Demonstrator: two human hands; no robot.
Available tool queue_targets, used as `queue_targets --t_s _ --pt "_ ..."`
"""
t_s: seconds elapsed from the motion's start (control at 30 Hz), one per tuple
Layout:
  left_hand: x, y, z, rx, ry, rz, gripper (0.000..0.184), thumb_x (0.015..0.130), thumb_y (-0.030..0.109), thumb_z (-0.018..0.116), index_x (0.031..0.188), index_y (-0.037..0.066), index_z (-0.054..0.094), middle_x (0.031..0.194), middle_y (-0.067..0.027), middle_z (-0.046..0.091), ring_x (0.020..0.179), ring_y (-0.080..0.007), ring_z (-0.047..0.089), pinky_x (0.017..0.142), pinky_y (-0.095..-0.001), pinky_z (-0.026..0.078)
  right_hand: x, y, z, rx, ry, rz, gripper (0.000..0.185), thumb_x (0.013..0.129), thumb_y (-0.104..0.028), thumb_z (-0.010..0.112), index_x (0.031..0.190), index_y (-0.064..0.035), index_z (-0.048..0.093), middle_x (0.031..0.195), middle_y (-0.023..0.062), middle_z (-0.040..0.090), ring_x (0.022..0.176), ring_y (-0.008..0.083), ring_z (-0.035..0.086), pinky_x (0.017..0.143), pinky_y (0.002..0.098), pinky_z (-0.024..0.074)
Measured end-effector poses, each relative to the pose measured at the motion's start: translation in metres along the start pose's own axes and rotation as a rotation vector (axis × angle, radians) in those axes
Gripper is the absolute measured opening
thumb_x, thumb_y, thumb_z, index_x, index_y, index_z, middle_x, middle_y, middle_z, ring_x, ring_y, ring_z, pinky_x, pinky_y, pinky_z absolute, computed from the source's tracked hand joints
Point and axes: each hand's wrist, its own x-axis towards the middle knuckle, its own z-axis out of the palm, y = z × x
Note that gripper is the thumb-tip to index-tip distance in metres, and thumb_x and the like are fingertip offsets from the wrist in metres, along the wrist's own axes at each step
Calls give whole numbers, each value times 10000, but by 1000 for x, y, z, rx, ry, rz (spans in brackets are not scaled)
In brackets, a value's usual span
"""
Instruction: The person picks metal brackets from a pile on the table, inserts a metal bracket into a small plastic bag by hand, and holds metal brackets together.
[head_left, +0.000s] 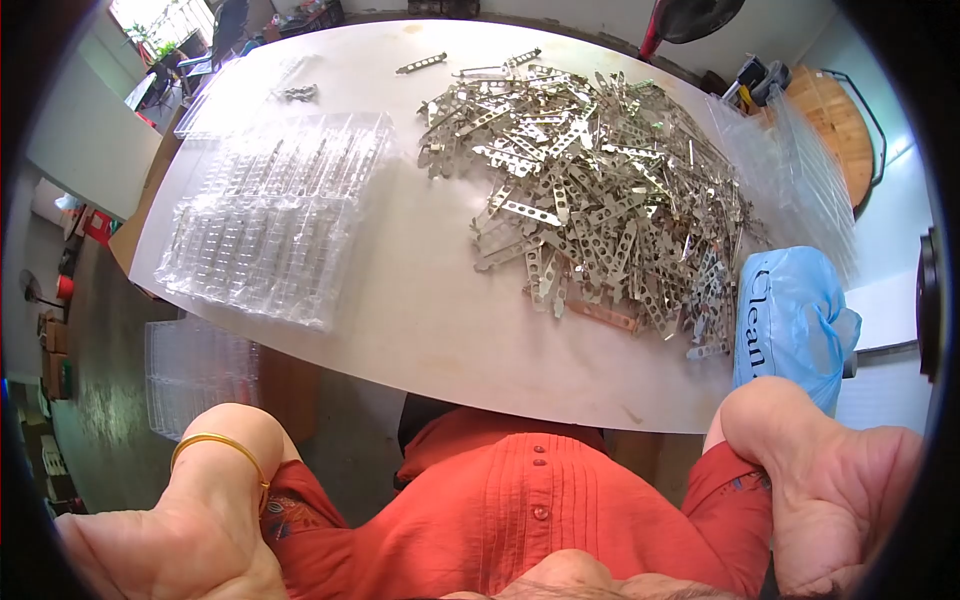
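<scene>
My left hand (165, 550) is raised close to the camera at the lower left, with a gold bangle (222, 440) on its wrist. Across from it, my right hand (855, 490) is lifted at the lower right. The palms and wrists show, but the fingers of both hands lie outside the picture, so what they touch is hidden. In front of me stands a white table (400, 340). A large heap of flat metal pieces with round holes (600, 190) lies on its right half. Clear plastic trays (270, 220) are stacked on the left half.
A light blue plastic bag (795, 315) with dark lettering sits at the table's right edge. More clear plastic (790, 170) lies behind it. A few loose metal pieces (420, 64) rest near the far edge. Below the table's left side are further clear trays (200, 375).
</scene>
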Motion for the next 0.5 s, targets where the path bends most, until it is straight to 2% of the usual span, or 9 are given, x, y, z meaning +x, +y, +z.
queue_targets --t_s 0.5 --pt "-13 -7 6 -17 4 -51 454 1049 295 384 1217 -84 568 1109 -207 664 1073 -395 643 1047 -559 458 -5 -1 6 -2 66 -7 228 945 -205 504 987 4 587 884 80 605 776 135 521 717 351 421"
